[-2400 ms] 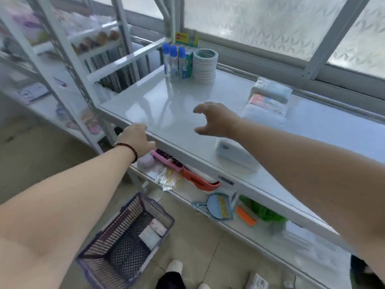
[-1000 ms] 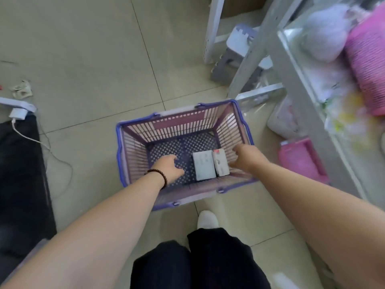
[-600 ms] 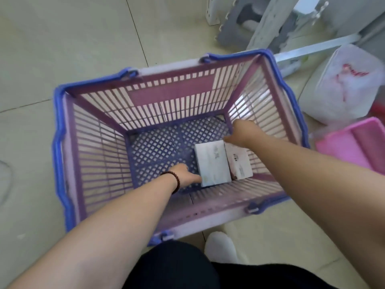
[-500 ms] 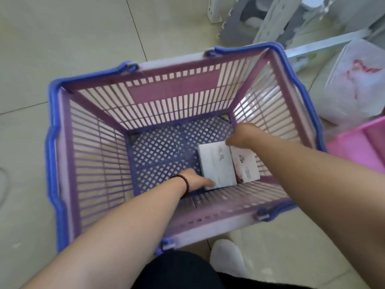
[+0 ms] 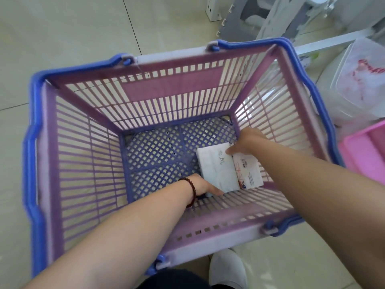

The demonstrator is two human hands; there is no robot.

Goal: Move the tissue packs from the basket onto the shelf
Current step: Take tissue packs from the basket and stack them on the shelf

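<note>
Right, two tissue packs lie flat on the basket floor, side by side and touching, in the near right corner: the white pack (image 5: 217, 166) and, just to its right, the printed pack (image 5: 248, 171) with red and blue marks. I've got both hands down in there. My left hand (image 5: 205, 185) is at the near left corner of the white pack, fingers tucked against or under its edge; I can't tell whether they have closed on it. My right hand (image 5: 244, 142) sits at the far end where the two packs meet, fingers curled down onto the top edges, touching but, as far as I can see, not clamped.

So I'd call this the pickup step, grip not yet made. Next move, as I judge it: get fingers under the packs, pinch from both ends, lift straight up clear of the tall slatted walls, then stand and carry to the shelf, which is out of view.

The basket (image 5: 170, 94) is purple with a blue rim and folded handles, otherwise empty, its mesh bottom showing pale floor beneath. It stands on light floor tiles (image 5: 62, 38). To the right, a clear lidded tub (image 5: 358, 84) and a pink tray (image 5: 366, 151); beyond, white rack legs (image 5: 213, 9). My white shoe (image 5: 226, 270) shows below the near wall.
</note>
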